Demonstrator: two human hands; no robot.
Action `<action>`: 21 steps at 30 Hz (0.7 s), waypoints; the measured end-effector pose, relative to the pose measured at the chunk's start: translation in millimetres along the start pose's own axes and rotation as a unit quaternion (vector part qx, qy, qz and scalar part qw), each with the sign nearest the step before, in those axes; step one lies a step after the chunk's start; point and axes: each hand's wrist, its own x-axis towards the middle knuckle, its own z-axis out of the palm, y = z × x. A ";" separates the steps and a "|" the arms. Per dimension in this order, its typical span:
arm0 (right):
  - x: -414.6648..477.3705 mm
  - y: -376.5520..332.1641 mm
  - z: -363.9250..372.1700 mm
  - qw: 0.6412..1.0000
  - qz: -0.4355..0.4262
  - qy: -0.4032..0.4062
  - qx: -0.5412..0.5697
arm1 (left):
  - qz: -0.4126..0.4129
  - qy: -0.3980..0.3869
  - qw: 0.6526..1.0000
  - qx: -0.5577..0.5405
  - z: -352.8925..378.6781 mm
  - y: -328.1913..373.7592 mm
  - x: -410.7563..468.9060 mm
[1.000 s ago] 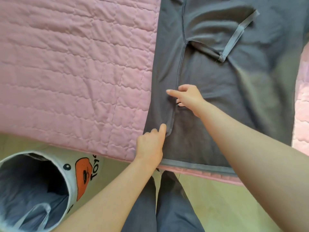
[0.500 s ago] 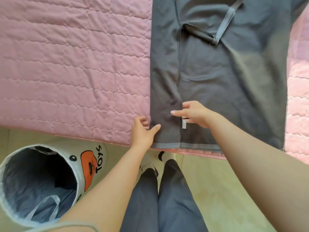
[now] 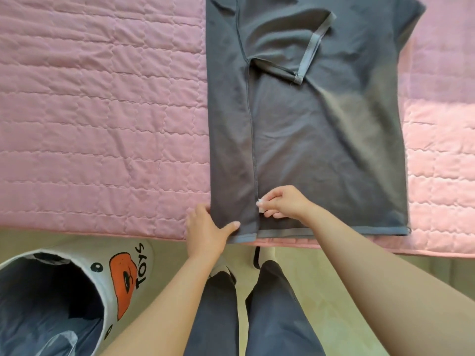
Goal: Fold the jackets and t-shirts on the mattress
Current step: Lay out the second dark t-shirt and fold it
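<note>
Both hands had slid down to the hem of the t-shirt (image 3: 321, 137), flat on the mattress (image 3: 102, 111), left side folded in. Thumb on top, the left hand (image 3: 205, 232) held that folded edge; the right hand (image 3: 285, 202) pinched a white label (image 3: 260, 205) at the seam. Folding the right side looked next.

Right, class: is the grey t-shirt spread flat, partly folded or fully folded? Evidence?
Partly folded: on the t-shirt, the left side and sleeve lie turned over onto the body; the right side lies flat.

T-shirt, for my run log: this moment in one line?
t-shirt: side folded | left hand: holds its edge | right hand: pinches white tag
</note>
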 end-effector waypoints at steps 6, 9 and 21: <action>15.0 -28.6 -62.1 0.992 -0.013 0.116 0.043 | 0.207 0.100 0.973 -0.001 2.7 52.2 14.5; 29.4 -39.3 -109.0 0.978 -0.054 0.198 0.036 | 0.268 0.056 0.962 -0.005 7.6 93.3 31.2; 70.7 -55.0 -326.0 0.900 -0.055 0.396 0.173 | 0.355 -0.009 0.913 0.201 61.6 284.5 102.1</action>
